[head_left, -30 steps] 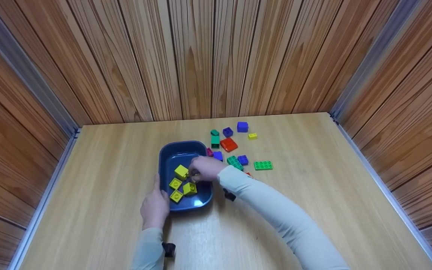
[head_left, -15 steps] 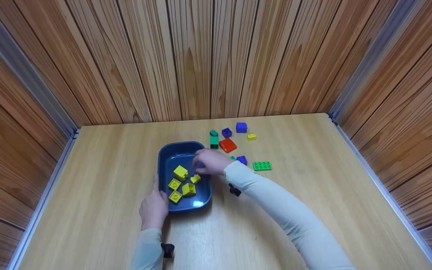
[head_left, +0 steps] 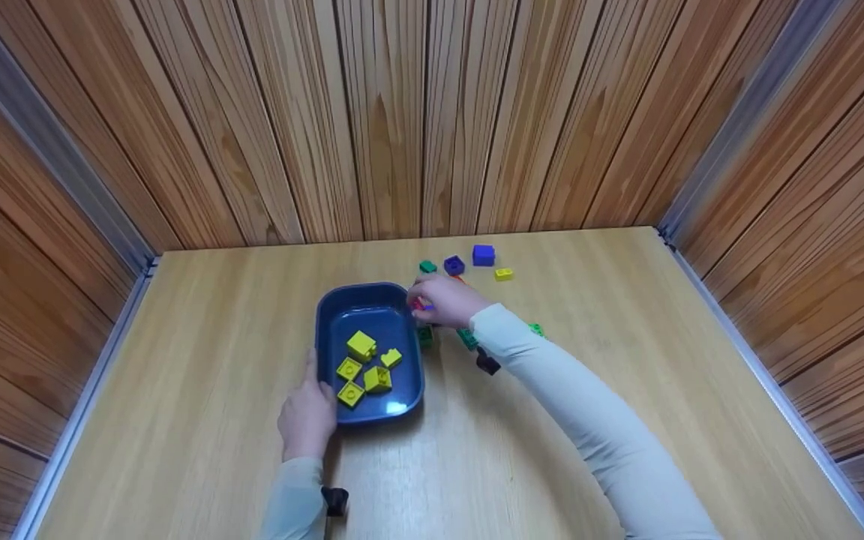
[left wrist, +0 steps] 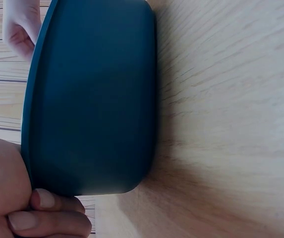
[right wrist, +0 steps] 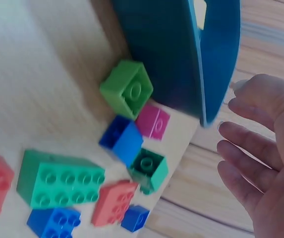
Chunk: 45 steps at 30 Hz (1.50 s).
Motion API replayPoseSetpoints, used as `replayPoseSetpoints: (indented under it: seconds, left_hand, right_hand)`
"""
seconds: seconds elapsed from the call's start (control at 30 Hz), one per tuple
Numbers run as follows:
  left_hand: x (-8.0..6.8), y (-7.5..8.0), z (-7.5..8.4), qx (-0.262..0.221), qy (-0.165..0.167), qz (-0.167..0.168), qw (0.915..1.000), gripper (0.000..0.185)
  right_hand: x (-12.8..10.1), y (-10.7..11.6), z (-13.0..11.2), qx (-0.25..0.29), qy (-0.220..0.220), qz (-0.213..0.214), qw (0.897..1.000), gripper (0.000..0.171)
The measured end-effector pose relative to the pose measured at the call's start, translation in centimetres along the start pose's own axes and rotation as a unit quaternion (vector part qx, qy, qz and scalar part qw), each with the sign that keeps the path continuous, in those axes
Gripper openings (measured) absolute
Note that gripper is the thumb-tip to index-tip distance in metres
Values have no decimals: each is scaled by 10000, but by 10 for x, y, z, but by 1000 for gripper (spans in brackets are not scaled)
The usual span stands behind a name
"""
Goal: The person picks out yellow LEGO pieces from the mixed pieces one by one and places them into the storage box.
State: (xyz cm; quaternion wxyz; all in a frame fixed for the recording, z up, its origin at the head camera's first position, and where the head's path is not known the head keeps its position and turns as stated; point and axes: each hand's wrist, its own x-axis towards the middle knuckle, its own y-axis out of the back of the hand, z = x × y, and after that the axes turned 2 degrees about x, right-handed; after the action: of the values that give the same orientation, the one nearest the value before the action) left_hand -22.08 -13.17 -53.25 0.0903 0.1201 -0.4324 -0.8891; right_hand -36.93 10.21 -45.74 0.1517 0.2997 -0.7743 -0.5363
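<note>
A dark blue tray (head_left: 327, 330) sits mid-table and holds several yellow bricks (head_left: 361, 346). My left hand (head_left: 304, 416) grips the tray's near left rim; in the left wrist view its curled fingers (left wrist: 47, 218) press against the tray wall (left wrist: 92, 99). My right hand (head_left: 443, 298) hovers just right of the tray's far corner, over the loose bricks. In the right wrist view this hand (right wrist: 260, 163) is empty, with its fingers spread. Under it lie a green brick (right wrist: 127, 89), a magenta brick (right wrist: 152, 121) and a blue brick (right wrist: 122, 139).
Further loose bricks lie behind and right of the tray: a purple cube (head_left: 483, 255), a small yellow brick (head_left: 503, 274), a green plate (right wrist: 60, 178) and a red brick (right wrist: 113, 202). Wooden walls close off three sides of the table (head_left: 627, 300).
My right hand left a yellow brick in the tray, then drew out and moved right and back over the loose bricks. The left hand and the tray stayed put.
</note>
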Motion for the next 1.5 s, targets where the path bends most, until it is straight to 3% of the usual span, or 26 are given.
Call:
replayPoseSetpoints:
  seconds: [0.17,0.43,0.8,1.5]
  left_hand:
    - [1,0,-1,107,-79,91,9999,64]
    - [1,0,1,72,-95,54,9999,63]
    - [1,0,0,77,27,-7,10000,64]
    - [1,-2,-1,0,34,37,10000,65]
  right_hand:
    - [-3,5,13,-142,-61,182,9997,26]
    - [-13,12,36,-52,-834,166,9964,32]
    - [-26,18,69,-40,-775,327,9964,32]
    - [-45,26,125,156,-1595,300,9866,33]
